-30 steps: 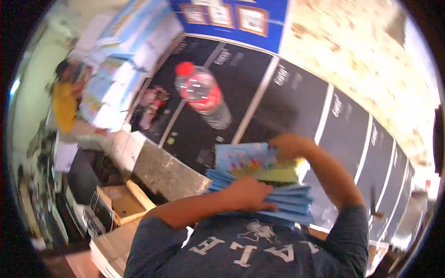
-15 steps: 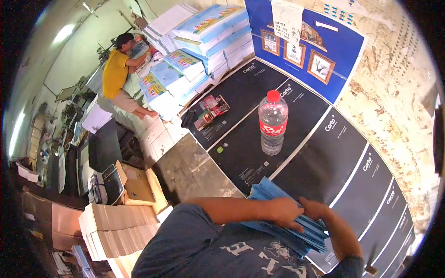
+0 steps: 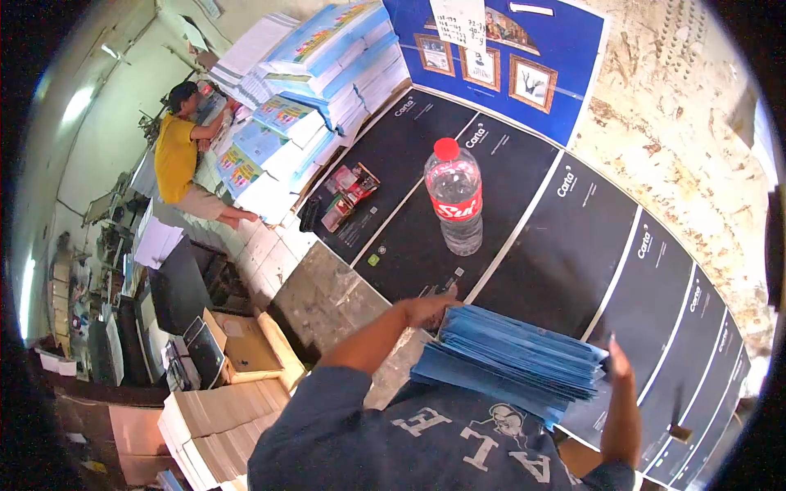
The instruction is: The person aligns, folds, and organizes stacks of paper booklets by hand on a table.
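Observation:
A thick stack of blue sheets or covers (image 3: pixel 524 352) lies right in front of my chest, its layers slightly fanned. My left hand (image 3: pixel 434 311) is at the stack's left end, its fingers partly hidden at the corner. At the right end is my right hand (image 3: pixel 618 358), raised upright beside the edges, with its fingers extended. Beyond the stack, a clear bottle (image 3: pixel 455 198) with a red cap and red label stands upright on the black panelled table top (image 3: pixel 532 270).
Small red packets (image 3: pixel 350 195) lie on the table's far left. Piles of printed books (image 3: pixel 327 74) stand behind. A person in yellow (image 3: pixel 176 155) leans there. At lower left are an open carton (image 3: pixel 254 348) and paper stacks (image 3: pixel 221 425).
My hands have moved apart from the middle of the stack to its two ends. The stack now lies more level, without the yellow-green piece seen earlier. The view has shifted.

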`<state>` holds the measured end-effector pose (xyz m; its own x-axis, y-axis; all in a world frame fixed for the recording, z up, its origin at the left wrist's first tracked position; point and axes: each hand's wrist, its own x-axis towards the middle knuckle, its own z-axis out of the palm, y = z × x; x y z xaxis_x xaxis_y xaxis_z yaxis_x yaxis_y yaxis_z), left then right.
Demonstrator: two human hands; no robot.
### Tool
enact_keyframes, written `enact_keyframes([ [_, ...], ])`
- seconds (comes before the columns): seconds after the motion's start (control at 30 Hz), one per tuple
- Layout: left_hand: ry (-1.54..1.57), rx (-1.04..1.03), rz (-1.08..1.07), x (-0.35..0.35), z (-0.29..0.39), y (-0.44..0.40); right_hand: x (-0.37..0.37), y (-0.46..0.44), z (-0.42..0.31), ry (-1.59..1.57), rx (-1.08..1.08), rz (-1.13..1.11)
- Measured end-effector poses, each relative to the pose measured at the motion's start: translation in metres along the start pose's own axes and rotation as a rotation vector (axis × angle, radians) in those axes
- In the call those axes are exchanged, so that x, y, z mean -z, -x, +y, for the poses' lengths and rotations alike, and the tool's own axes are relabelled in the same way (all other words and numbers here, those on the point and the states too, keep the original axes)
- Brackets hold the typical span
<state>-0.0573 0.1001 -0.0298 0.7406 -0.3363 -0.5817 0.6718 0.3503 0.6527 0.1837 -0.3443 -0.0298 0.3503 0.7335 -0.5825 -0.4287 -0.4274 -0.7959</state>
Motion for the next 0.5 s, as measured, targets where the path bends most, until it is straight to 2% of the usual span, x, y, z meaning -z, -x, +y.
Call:
enact_keyframes([
  [0.03,0.222,-0.009,0.077,-0.009,-0.005,0.003,0.009,0.006,0.026,-0.329,0.03,0.143],
  [0.07,0.23,-0.011,0.08,-0.018,-0.014,0.006,0.001,0.019,0.036,-0.391,0.112,0.102],
  [0.13,0.106,-0.05,0.553,-0.034,-0.03,0.005,-0.055,0.018,0.05,-0.816,0.325,0.434],
  [0.2,0.216,0.014,0.499,-0.024,-0.05,0.005,-0.071,0.026,0.073,-0.86,0.197,0.43],
  [0.23,0.334,-0.015,0.467,-0.027,-0.042,0.007,-0.083,0.025,0.072,-0.666,0.326,0.467],
  [0.27,0.449,-0.041,0.433,-0.034,-0.033,0.009,-0.097,0.023,0.07,-0.9,0.381,0.538],
  [0.3,0.56,-0.145,0.46,-0.05,-0.021,0.007,-0.1,0.019,0.089,-0.737,0.485,0.67],
  [0.37,0.651,-0.21,0.49,-0.061,-0.023,0.005,-0.118,0.026,0.089,-0.852,0.499,0.834],
  [0.4,0.735,-0.282,0.522,-0.063,-0.021,0.0,-0.129,0.028,0.084,-0.772,0.62,1.014],
  [0.43,0.748,-0.201,0.611,-0.041,-0.037,-0.018,-0.122,0.033,0.079,-0.871,0.637,0.918],
  [0.5,0.504,-0.45,0.675,0.008,-0.105,-0.062,-0.107,0.049,0.071,-0.867,0.639,0.858],
])
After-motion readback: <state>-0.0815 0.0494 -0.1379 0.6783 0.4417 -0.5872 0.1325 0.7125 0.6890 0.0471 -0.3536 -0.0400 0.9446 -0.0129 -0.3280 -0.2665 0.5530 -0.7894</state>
